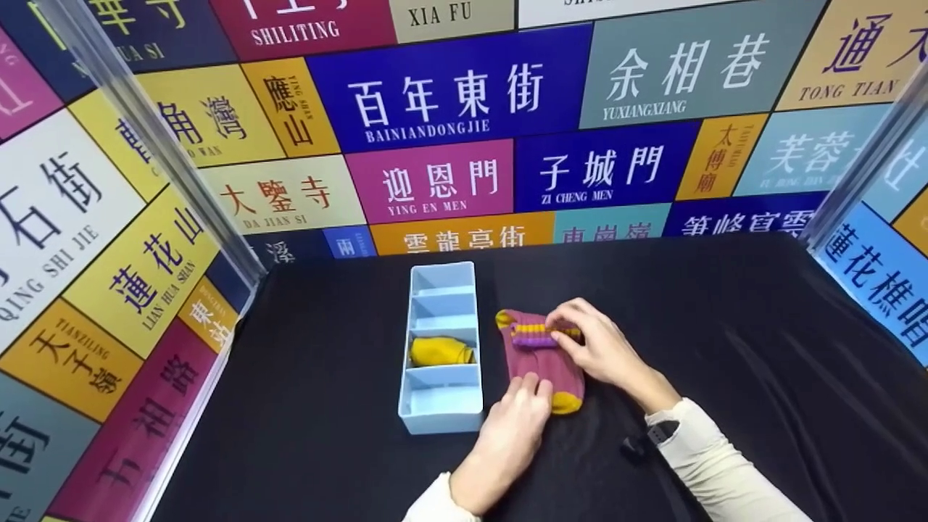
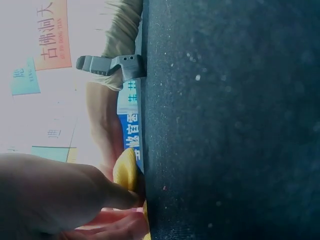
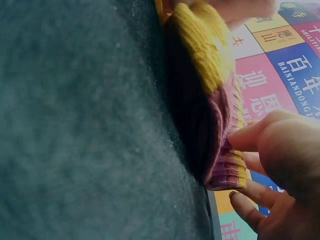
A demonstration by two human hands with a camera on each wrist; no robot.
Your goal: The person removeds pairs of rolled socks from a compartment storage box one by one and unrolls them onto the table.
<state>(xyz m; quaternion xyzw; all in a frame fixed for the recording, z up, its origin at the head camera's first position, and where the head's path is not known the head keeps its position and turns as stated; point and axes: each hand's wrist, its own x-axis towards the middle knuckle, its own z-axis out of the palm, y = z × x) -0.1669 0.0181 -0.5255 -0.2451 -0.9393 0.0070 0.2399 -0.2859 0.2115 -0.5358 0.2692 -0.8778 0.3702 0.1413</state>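
A mauve-pink sock [image 1: 533,366] with yellow ends lies folded on the black cloth, right of a light-blue divided box. Its ribbed cuff [image 1: 533,335], striped yellow and purple, is turned down over the far part. My right hand [image 1: 605,348] pinches this cuff between thumb and fingers; in the right wrist view the thumb lies against the ribbing [image 3: 227,170]. At the near left edge of the sock, my left hand [image 1: 511,424] presses with its fingertips. In the left wrist view a yellow part of the sock [image 2: 125,170] shows beyond that hand's thumb.
The light-blue box [image 1: 442,424] has several compartments in a row. A rolled yellow sock [image 1: 441,352] sits in the second from the front. Black cloth [image 1: 312,406] covers the table. Walls with coloured street-name panels [image 1: 464,94] stand behind and at both sides.
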